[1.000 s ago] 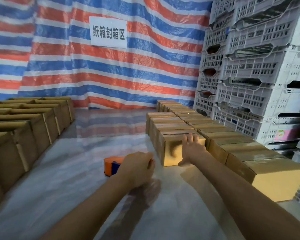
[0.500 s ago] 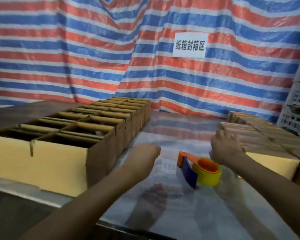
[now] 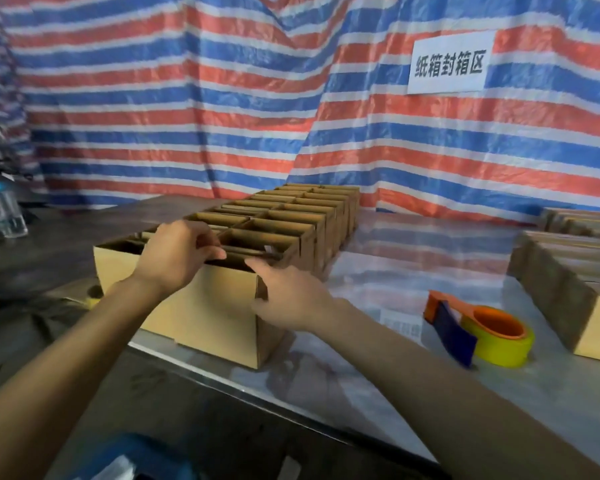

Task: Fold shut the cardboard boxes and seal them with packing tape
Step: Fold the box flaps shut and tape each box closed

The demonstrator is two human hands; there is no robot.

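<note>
Cardboard, likely light and stiff, best held by its walls, the nearest open brown box (image 3: 205, 306) sits at the near-left edge of the worktop (image 3: 361, 271), left hand (image 3: 177, 254) pinching a flap (image 3: 245, 251), right hand (image 3: 284, 296) at its corner, grip unclear.

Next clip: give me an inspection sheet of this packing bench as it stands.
Surface: glossy table reflecting the tarp; a darker bench adjoins it at left.
Job's things: front box open, at the table's near edge; open boxes in rows behind it; closed boxes at right; tape dispenser lying between them, untouched.
Clutter: bottle on the bench; blurred blue object at the bottom edge.
Hands: left hand pinches the front box's top flap; right hand at its right corner, grip unclear.
Cables: nothing clearly seen.
Surroundings: striped tarp with a sign.
</note>
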